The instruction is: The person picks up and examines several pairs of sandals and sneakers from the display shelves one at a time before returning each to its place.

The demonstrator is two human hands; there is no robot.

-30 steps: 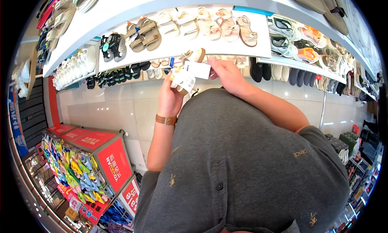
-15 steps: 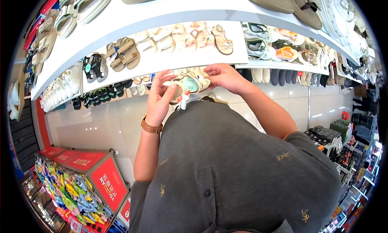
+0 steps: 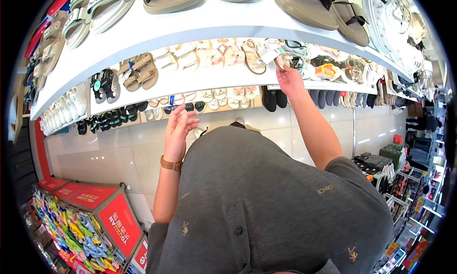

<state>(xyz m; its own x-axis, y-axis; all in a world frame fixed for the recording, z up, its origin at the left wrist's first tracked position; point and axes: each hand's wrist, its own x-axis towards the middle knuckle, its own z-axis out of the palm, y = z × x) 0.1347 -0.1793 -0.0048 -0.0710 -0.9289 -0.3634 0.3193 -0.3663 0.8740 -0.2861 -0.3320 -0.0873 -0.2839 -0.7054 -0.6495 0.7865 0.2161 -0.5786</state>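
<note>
A beige sandal [image 3: 282,61] with a white tag is gripped at its near end by my right hand [image 3: 290,80]. It is at the right end of the white middle shelf [image 3: 209,78], beside a matching beige sandal [image 3: 253,56]. My fingers hide part of the held one. My left hand [image 3: 177,133], with a brown watch strap [image 3: 171,163] at the wrist, hangs in front of the lower shelf. Its fingers are loosely spread and hold nothing.
Brown strap sandals [image 3: 138,72] and black sandals [image 3: 105,85] stand farther left on the shelf. Large slides [image 3: 304,10] line the upper shelf, which overhangs the middle one. A red-panelled bin [image 3: 119,221] of colourful footwear is at lower left; stacked boxes [image 3: 373,161] are at right.
The sandal has gone from between both hands near my body to the middle shelf, carried by my right hand. My left hand has let go of it and dropped slightly.
</note>
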